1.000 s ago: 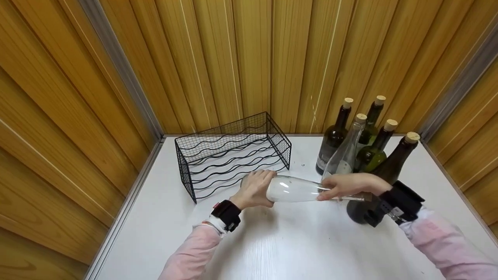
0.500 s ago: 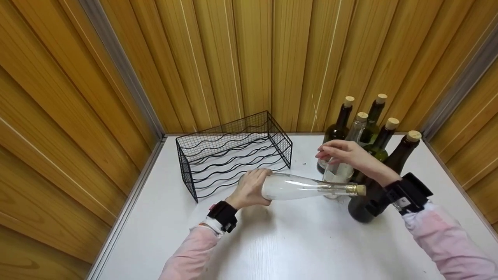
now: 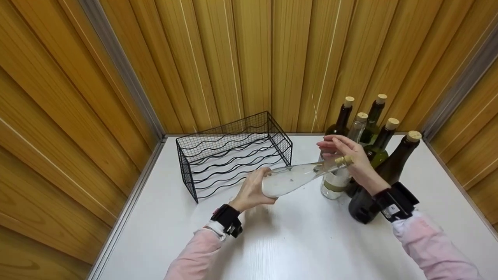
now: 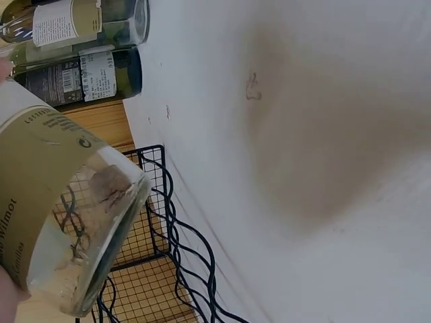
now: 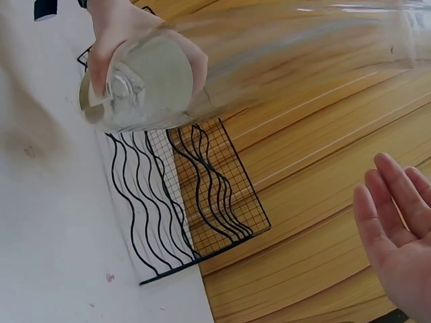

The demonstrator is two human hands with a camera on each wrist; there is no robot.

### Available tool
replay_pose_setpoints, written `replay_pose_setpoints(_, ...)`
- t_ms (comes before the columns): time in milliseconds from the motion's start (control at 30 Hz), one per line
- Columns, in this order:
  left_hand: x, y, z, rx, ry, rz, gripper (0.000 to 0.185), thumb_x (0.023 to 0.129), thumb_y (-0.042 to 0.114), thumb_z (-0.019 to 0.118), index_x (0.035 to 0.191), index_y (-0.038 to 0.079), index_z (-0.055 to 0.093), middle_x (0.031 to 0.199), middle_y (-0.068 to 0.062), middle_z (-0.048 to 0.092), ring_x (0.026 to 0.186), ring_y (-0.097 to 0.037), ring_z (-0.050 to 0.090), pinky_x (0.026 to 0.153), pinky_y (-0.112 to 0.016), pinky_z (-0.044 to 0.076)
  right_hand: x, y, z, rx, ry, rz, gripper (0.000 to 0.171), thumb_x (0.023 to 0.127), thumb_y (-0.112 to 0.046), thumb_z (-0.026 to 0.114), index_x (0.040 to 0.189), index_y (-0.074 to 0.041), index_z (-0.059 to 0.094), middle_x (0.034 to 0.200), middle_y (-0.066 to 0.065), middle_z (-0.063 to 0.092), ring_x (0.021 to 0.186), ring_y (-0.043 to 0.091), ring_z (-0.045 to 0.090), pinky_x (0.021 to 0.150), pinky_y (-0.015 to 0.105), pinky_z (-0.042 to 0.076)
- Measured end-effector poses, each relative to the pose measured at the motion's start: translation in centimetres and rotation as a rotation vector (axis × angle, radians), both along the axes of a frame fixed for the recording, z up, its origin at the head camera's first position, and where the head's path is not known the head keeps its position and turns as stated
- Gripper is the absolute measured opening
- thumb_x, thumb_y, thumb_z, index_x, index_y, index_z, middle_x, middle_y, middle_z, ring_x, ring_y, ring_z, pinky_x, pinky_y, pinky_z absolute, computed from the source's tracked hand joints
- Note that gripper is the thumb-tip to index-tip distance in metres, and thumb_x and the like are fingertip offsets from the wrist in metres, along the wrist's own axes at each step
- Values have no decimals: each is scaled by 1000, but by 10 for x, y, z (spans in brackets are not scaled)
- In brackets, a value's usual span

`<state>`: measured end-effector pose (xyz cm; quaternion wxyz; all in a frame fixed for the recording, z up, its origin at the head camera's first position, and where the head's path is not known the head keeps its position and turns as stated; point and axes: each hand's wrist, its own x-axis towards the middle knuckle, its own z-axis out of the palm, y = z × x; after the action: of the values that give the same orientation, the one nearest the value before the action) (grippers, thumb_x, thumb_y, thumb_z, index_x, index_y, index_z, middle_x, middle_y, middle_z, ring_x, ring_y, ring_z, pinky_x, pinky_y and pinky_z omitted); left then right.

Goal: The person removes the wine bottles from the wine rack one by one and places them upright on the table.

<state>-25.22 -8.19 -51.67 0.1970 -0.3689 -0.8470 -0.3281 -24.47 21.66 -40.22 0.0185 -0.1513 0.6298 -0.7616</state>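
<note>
Wire rack [image 3: 233,153] sitting left of centre on the white surface [image 3: 295,241]. Left hand [image 3: 253,190] gripping the base of a clear bottle [image 3: 295,179], fingers curled round it, neck tilting up to the right, mid-frame. Right hand [image 3: 350,157] hovering by the cork, fingers relaxed, holding nothing. Corked bottles [image 3: 373,155] standing at right.

A white table [image 3: 295,241] carries a black wire rack [image 3: 233,153] and five upright corked bottles [image 3: 369,155].

Wire rack [image 3: 233,155] at table's [image 3: 295,249] back left, standing bottles [image 3: 365,155] back right, held bottle [image 3: 291,181] between
</note>
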Motion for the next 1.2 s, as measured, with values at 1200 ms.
replay_pose_setpoints(1200, 13, 37, -8, 284, -335, 72, 72, 51, 22, 84, 109, 6, 45, 95, 2, 54, 87, -15, 54, 77, -29, 44, 0, -43, 12, -108, 174, -12, 31, 95, -8, 44, 121, 8, 40, 115, 23, 54, 107, 33, 49, 91, 44, 36)
